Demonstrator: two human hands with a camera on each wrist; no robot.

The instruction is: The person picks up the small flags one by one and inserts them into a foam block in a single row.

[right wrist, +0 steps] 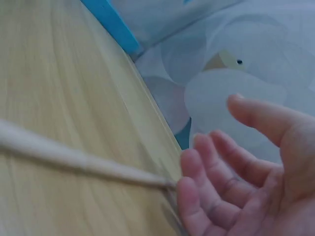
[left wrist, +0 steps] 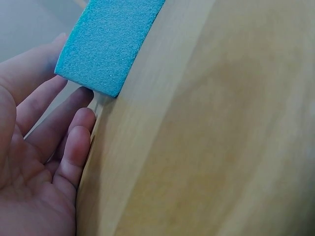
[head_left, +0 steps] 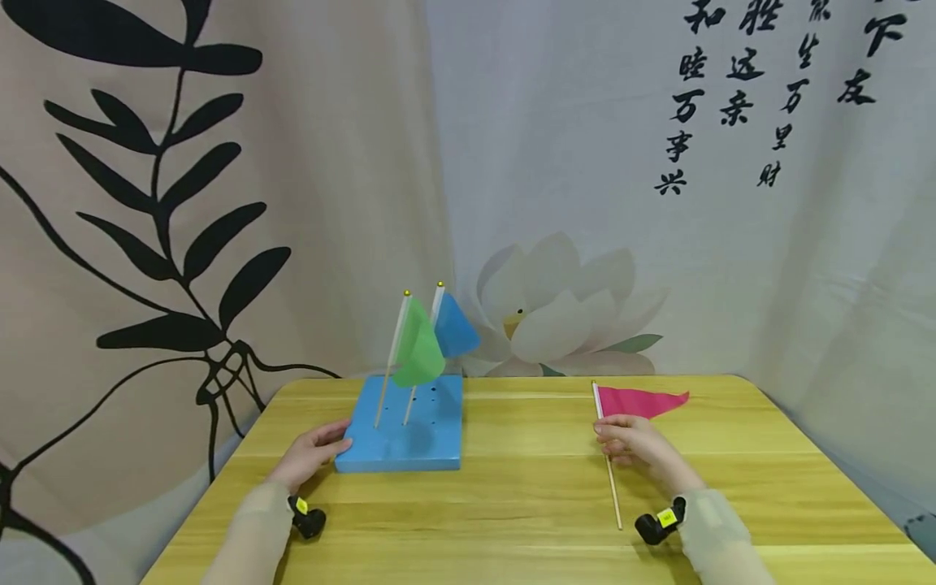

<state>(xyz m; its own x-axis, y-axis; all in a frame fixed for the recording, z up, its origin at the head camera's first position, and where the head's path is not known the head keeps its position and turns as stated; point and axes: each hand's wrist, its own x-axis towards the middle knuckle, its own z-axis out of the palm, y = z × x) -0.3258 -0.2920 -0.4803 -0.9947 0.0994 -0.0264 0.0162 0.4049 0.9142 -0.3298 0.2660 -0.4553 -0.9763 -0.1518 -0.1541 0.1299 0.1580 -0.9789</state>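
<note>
A blue foam block [head_left: 431,451] lies on the table, with a green flag [head_left: 418,345] and a blue flag [head_left: 455,327] upright on thin sticks in it. At its left edge my left hand [head_left: 310,453] touches the block with thumb and fingertips. The left wrist view shows the block's end [left wrist: 106,54] against these loosely extended fingers. To the right, my right hand [head_left: 639,447] is over the stick of a pink flag [head_left: 636,400]. In the right wrist view its thumb stands apart from the fingers, and the stick [right wrist: 88,162] passes behind the fingertips.
The wooden table [head_left: 526,504] has its back edge close to a printed curtain [head_left: 351,162]. Small holes dot the block's top. A black wrist camera [head_left: 310,522] sits on the left wrist, another camera [head_left: 658,524] on the right.
</note>
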